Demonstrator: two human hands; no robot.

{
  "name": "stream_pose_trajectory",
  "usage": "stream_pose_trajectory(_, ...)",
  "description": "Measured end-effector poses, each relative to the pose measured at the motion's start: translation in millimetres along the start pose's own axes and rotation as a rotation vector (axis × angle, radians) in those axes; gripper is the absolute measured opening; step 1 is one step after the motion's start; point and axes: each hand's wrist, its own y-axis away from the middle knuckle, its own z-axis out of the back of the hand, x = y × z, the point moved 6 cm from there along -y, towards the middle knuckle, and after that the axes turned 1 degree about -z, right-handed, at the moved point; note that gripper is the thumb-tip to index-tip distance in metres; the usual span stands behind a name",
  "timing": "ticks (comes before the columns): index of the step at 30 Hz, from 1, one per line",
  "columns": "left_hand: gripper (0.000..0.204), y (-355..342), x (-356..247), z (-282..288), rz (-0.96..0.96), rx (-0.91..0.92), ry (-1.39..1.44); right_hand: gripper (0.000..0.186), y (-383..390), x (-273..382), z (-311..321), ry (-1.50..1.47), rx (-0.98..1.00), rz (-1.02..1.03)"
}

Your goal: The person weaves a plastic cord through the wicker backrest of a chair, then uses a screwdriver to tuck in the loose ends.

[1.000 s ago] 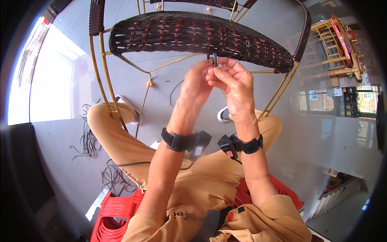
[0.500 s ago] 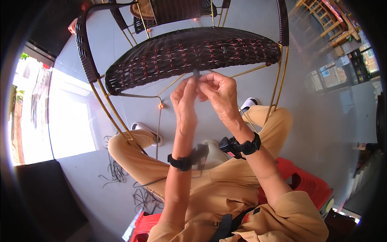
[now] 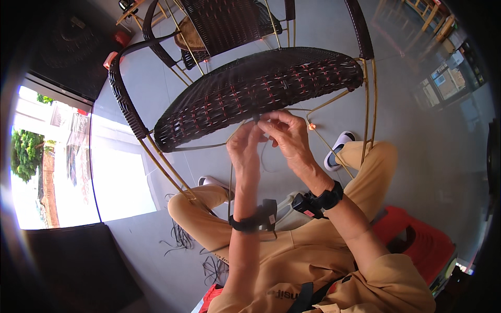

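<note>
Head view: gold chair legs (image 3: 167, 170) stand against the left knee (image 3: 181, 209), probably for steadiness; loose dark strips (image 3: 180, 239) lie on the floor (image 3: 133, 237) nearby, perhaps kept within reach. The left hand (image 3: 244, 142), fingers drawn together, and right hand (image 3: 288, 136), thumb against finger, appear to pinch a dark strip (image 3: 256, 118) midway along the near edge of the woven seat (image 3: 250, 93), likely for tension.
</note>
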Motion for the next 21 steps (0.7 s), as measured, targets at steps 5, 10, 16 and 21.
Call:
stream_pose_trajectory(5,0.017,1,-1,-1,-0.030,-0.030,-0.098,0.010,-1,-8,1,-0.023,-0.041,0.036)
stream_pose_trajectory(10,0.012,5,-12,12,-0.090,-0.247,-0.200,0.008,1,-6,3,0.079,-0.053,0.180)
stream_pose_trajectory(16,0.010,7,-17,3,-0.276,-0.369,-0.292,0.007,6,0,4,0.193,0.033,0.296)
stream_pose_trajectory(21,0.007,6,-15,-4,-0.038,-0.377,-0.068,0.008,10,-1,8,0.183,0.063,0.293)
